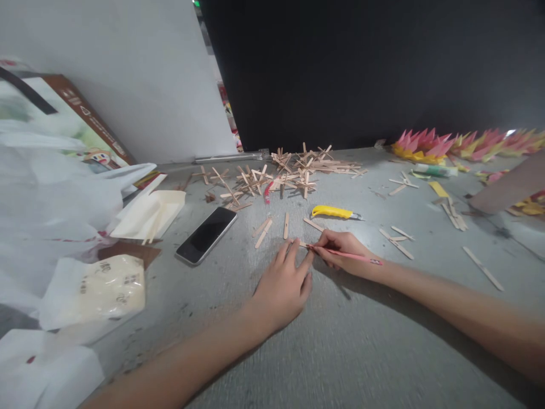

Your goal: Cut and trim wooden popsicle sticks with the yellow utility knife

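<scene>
One pink pencil [355, 256] | right fingers [327, 237]: pinching it | left fingers [292, 254]: spread at wooden stick [303, 244]

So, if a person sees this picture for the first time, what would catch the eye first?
Probably the spiky pink-and-yellow paper-like decorations at the far right, in front of the large black panel. Next may come the bright yellow plastic cutter, lying just beyond the right hand, which holds a slim pink pencil. Farther back, near the middle, lies a tangled heap of pale wooden sticks.
</scene>
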Action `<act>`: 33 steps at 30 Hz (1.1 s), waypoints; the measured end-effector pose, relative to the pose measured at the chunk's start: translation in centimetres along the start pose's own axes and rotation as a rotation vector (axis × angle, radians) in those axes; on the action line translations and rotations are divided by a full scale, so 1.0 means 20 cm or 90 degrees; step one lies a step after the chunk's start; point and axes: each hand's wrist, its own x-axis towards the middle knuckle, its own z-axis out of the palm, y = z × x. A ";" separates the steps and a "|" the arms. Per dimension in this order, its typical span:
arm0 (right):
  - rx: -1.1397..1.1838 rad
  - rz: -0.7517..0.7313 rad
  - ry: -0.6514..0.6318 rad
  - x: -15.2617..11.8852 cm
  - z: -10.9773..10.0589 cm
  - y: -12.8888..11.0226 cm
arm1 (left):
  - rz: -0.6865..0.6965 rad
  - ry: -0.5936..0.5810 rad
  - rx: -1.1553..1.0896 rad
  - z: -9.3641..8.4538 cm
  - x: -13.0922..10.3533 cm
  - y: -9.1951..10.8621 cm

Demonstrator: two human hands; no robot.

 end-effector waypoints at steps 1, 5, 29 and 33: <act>0.000 0.002 0.000 0.00 0.00 0.00 | 0.000 -0.003 0.003 0.00 0.00 0.00; -0.004 -0.004 0.000 0.00 0.00 0.00 | 0.001 -0.009 0.011 0.00 0.00 0.00; -0.007 -0.010 0.003 0.00 0.01 0.01 | 0.003 0.003 0.020 0.00 0.00 0.00; 0.003 -0.002 0.009 0.00 0.01 0.01 | 0.003 -0.002 0.023 0.00 0.00 0.00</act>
